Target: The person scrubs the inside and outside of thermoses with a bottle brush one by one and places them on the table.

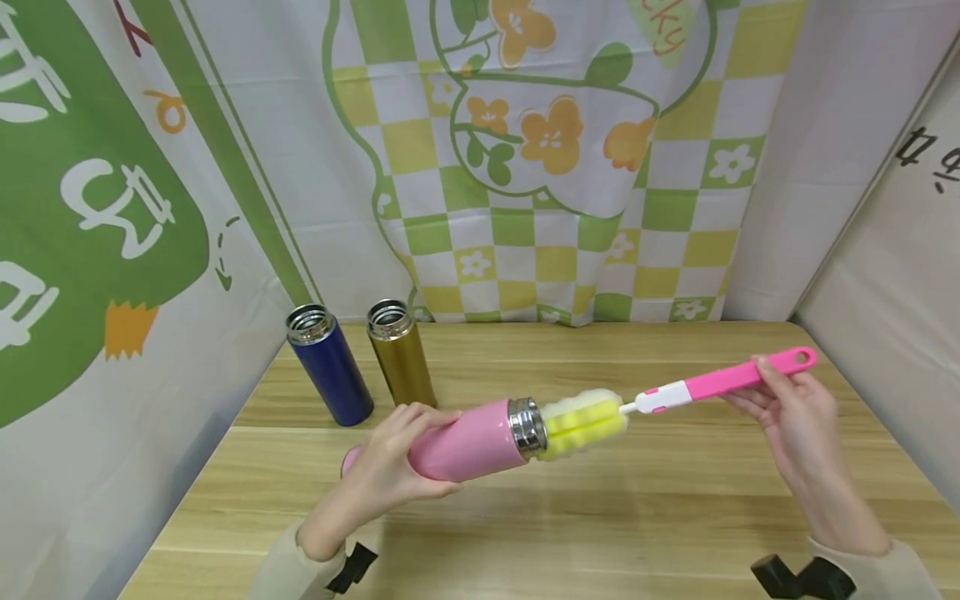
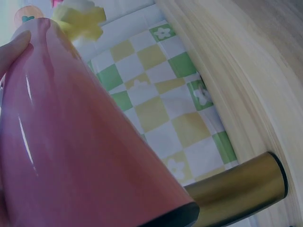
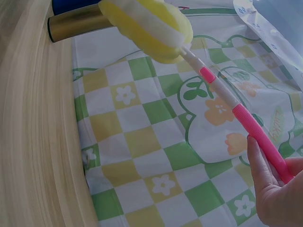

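A pink bottle (image 1: 465, 442) with a silver neck meets a yellow-and-white sponge (image 1: 583, 419) on a pink-and-white handle (image 1: 720, 381), with blue (image 1: 330, 365) and gold (image 1: 401, 353) bottles far left on the light wood table (image 1: 600, 517) before a green-yellow-white checked cloth (image 1: 525, 242).

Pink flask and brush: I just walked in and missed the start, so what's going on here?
A person holds a glossy pink metal flask tilted on its side in the left hand, above the wooden table. The right hand pinches the pink plastic handle of a yellow sponge bottle brush, whose sponge head sits at the flask's steel mouth. A blue flask and a gold flask stand open at the back.
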{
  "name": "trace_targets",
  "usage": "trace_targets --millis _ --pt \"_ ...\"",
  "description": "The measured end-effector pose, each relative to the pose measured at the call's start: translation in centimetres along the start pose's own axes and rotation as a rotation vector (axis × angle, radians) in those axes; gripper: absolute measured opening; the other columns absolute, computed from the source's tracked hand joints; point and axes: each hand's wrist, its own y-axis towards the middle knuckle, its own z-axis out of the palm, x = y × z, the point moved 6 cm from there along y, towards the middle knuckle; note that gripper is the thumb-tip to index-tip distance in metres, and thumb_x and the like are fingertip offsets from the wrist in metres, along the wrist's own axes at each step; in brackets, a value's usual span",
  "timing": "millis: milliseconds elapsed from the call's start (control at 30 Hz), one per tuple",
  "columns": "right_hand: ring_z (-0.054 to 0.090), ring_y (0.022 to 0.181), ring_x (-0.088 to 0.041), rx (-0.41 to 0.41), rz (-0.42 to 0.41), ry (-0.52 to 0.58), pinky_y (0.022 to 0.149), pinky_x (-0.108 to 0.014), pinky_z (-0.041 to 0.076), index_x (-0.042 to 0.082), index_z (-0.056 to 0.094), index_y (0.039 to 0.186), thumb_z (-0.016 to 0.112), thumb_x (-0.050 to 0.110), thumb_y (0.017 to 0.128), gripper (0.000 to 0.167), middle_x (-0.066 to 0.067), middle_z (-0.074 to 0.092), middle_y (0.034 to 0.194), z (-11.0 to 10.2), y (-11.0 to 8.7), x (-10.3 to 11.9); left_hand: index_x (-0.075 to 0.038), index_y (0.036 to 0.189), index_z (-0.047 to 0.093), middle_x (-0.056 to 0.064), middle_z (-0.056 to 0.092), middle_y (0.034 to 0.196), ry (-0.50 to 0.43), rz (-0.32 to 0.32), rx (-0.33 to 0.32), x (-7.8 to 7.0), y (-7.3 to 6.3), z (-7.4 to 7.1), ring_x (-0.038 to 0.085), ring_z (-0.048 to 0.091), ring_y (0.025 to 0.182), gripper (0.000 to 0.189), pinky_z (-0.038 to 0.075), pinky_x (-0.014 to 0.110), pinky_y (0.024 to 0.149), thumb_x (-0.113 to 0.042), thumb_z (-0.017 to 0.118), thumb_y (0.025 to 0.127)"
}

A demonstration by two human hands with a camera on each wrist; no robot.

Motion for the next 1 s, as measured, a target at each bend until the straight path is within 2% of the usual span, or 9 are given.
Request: trace_targets --millis 367,567,733,900,1000 --pt "0.064 0.079 -0.026 -0.038 -0.053 0.041 0.074 -0.034 0.048 -0.005 0.052 0.098 0.049 0.006 0.088 0.015 -0.018 0.064 0.086 0.4 0.2 0.3 -0.013 0.109 0.057 -0.003 0.056 0.097 0.000 0.032 0.038 -0.5 -0.1 1.0 0.012 0.048 0.084 0.068 0.044 0.029 0.069 -0.028 0.083 0.049" --pt "0.064 0.081 -0.028 -0.048 -0.063 0.106 0.075 -0.035 0.048 -0.007 0.050 0.095 0.049 0.005 0.088 0.014 -0.020 0.064 0.086 0.6 0.3 0.3 -0.014 0.108 0.058 -0.004 0.056 0.095 0.015 0.043 0.067 -0.6 -0.1 1.7 0.011 0.049 0.083 0.068 0.043 0.028 0.068 -0.029 0.084 0.047" --pt "0.064 0.080 -0.030 -0.042 -0.055 0.193 0.074 -0.038 0.048 -0.007 0.051 0.093 0.047 0.002 0.089 0.011 -0.022 0.064 0.085 0.8 0.4 0.1 -0.015 0.108 0.058 -0.005 0.056 0.096 0.020 0.042 0.076 -0.5 -0.1 2.0 0.010 0.049 0.085 0.067 0.042 0.029 0.070 -0.032 0.083 0.048" --pt "0.063 0.082 -0.030 -0.030 -0.018 0.205 0.076 -0.038 0.048 -0.006 0.051 0.094 0.047 0.003 0.090 0.012 -0.022 0.063 0.088 1.0 0.3 0.0 -0.014 0.108 0.058 -0.003 0.056 0.094 0.049 0.041 0.085 -0.3 -0.1 2.3 0.012 0.049 0.084 0.067 0.043 0.031 0.070 -0.034 0.082 0.048" --pt "0.063 0.084 -0.030 -0.024 0.004 0.205 0.077 -0.037 0.047 -0.006 0.050 0.095 0.047 0.005 0.090 0.012 -0.021 0.063 0.089 1.1 0.2 0.0 -0.014 0.108 0.059 -0.003 0.055 0.093 0.057 0.019 0.094 -0.2 -0.1 2.4 0.011 0.048 0.082 0.068 0.042 0.029 0.068 -0.035 0.082 0.048"
